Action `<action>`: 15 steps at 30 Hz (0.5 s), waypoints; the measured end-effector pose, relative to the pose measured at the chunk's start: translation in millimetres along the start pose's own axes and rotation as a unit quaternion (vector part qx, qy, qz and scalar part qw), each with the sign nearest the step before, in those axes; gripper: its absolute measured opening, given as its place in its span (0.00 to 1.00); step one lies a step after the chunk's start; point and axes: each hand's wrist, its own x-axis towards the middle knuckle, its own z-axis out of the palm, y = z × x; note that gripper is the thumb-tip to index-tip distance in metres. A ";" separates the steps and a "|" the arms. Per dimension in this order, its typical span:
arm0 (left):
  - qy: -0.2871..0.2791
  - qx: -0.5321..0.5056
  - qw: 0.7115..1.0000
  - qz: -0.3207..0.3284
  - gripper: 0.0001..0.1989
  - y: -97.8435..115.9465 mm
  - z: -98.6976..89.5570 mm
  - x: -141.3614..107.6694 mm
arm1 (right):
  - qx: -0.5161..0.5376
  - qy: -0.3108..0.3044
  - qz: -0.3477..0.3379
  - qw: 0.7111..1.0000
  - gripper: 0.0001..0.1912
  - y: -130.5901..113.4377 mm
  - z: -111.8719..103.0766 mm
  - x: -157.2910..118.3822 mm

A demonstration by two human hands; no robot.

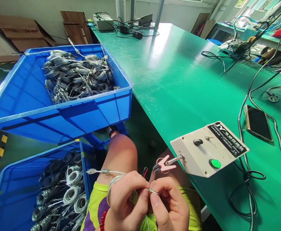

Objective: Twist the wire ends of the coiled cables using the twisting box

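Observation:
Both hands are together low in the middle of the view, over the lap. My left hand [130,199] is pinched on the end of a coiled clear-jacketed cable [110,189], whose plug [91,171] sticks out to the left. Thin green and white wires [153,191] come out between the fingertips. My right hand [165,202] is closed on these wires, thumb against forefinger. Just above the hands, dark and red wire ends [145,172] stand up. A red and black clip [163,165] on a metal shaft points at the hands from a beige control box [209,149].
A blue bin [97,114] full of coiled cables stands left of the green table [169,86]. Below it, another blue bin [82,166] holds more coils. A phone [258,123] and black cords [242,128] lie on the right, with a machine [234,46] behind.

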 end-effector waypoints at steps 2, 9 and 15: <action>-0.002 -0.004 1.000 0.000 0.12 -1.3 0.1 -0.5 | 0.016 -0.004 0.010 1.000 0.18 -1.5 0.7 0.6; -0.008 0.001 1.000 -0.002 0.11 0.8 -0.7 3.1 | 0.007 -0.001 0.020 1.000 0.19 -3.9 0.7 3.0; -0.006 0.007 1.000 -0.003 0.10 -1.2 -0.4 0.5 | 0.011 -0.006 0.020 1.000 0.20 -4.1 -0.7 5.2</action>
